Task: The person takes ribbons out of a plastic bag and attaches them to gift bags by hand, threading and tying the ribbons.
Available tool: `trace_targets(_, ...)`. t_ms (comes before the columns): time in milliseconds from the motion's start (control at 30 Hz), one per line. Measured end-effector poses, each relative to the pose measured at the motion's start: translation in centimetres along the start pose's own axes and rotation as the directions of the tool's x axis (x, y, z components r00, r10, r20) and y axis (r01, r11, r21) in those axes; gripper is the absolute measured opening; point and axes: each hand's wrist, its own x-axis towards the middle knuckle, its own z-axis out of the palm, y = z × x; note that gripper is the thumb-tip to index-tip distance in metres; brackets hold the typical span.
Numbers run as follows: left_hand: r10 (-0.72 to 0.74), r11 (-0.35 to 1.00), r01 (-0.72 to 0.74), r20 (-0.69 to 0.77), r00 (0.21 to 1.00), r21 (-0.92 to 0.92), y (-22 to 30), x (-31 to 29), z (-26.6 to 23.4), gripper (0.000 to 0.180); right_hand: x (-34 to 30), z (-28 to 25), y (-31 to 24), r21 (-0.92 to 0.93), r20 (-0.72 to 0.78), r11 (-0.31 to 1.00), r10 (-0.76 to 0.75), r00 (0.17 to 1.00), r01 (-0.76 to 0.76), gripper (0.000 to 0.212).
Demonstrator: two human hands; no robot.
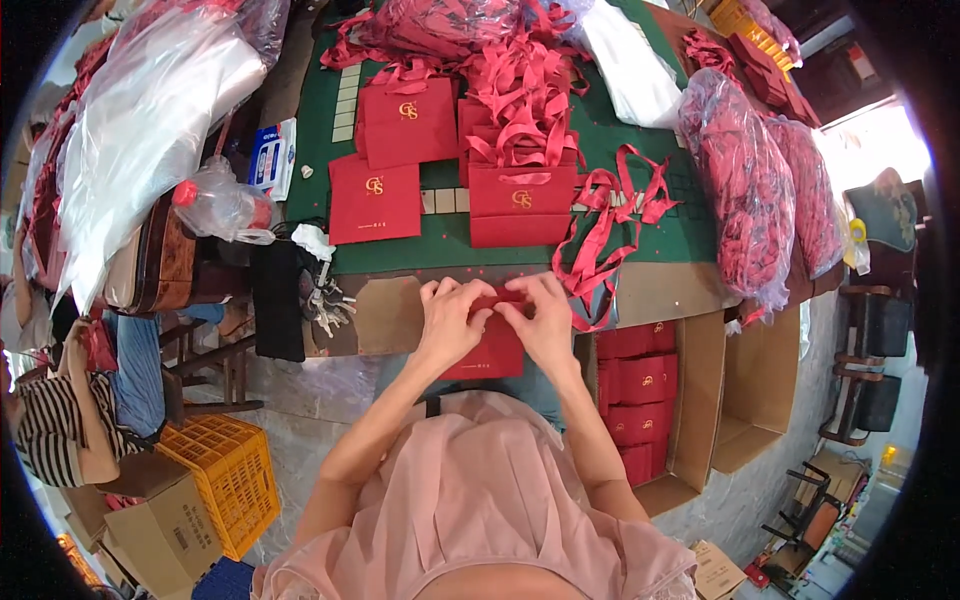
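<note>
At the near edge of the table, my left hand (452,318) and my right hand (540,322) pinch the top edge of a red paper gift bag (494,353). Thumbs and forefingers almost meet there, and the fingers partly hide whatever lies between them. The bag hangs low in front of my lap. Just beyond, a stack of red gift bags with ribbon handles (522,208) lies on the green tabletop. More flat red bags (375,202) are left of it. Loose red ribbons (600,250) trail over the table edge near my right hand.
An open cardboard box (690,400) of packed red bags stands to my lower right. Plastic-wrapped red bundles (740,190) lie at the table's right. Keys (328,303) and a clear plastic bottle (222,200) are at left. A yellow crate (225,480) stands beside another person in stripes (70,420).
</note>
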Motion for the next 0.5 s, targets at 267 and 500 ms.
trace_targets(267, 0.184, 0.976, -0.188, 0.047, 0.982, 0.108, 1.4, 0.2, -0.6, 0.022, 2.0, -2.4, 2.1, 0.055, 0.314, 0.987, 0.125, 0.941, -0.149, 0.015)
trace_targets(500, 0.354, 0.902, -0.361, 0.076, 0.932, 0.236, 1.5, 0.8, -0.4, 0.017, 4.1, -2.6, 4.2, 0.281, 0.636, 0.889, 0.110, 0.764, -0.361, 0.013)
